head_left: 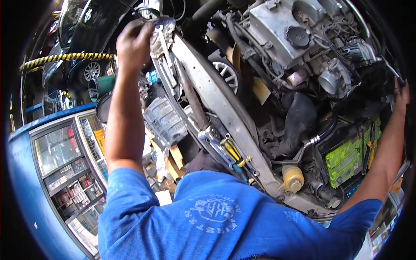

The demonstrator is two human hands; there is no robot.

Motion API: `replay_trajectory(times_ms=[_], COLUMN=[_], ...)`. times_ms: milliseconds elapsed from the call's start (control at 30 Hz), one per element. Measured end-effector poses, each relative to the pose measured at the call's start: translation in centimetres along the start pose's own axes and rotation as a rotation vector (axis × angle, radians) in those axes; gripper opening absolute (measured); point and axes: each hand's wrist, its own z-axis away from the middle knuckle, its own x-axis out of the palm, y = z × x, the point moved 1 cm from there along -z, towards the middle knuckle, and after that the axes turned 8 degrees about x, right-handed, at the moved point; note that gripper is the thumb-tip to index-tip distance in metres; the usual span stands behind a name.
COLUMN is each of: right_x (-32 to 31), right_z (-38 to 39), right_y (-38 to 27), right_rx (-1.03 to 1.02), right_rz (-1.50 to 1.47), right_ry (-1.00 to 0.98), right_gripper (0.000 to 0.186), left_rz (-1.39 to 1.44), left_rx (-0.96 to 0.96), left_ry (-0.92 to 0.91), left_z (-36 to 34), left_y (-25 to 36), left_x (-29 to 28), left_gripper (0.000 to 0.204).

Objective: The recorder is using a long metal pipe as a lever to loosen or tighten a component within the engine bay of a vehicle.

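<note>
At 11 o'clock the left hand (135, 43) has bent fingers beside a wrench (164, 41); whether it grasps something, I cannot tell. At 3 o'clock the right hand (401, 93) seems closed around the dark end of a metal bar (391, 69). If this bar slips, knuckles could strike nearby parts; a bump could drop the yellow screwdriver (232, 151), near the centre.

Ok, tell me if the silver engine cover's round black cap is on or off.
On: the black cap sits over the silver engine cover, with no open hole showing beneath it. Tightness cannot be told.
</note>
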Motion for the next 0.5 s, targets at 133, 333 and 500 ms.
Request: replay_trajectory(times_ms=[133,333,500], right_x=[1.9,2.8,3.8], right_z=[4.1,9.7,8.4], right_y=[-0.1,1.8,2.3], right_rx=[0.045,-0.096,-0.035], right_rz=[-0.131,-0.272,-0.323], right_ry=[0.100,-0.178,0.011], right_gripper=[0.041,0.053,0.053], left_rz=[-0.454,-0.556,-0.554], left_rx=[-0.279,-0.460,-0.543], left_ry=[-0.336,-0.455,-0.533], left_z=[8.5,13.2,12.4], left_y=[-0.7,0.5,0.7], left_x=[1.3,6.2,6.7], left_gripper=[0.061,0.087,0.090])
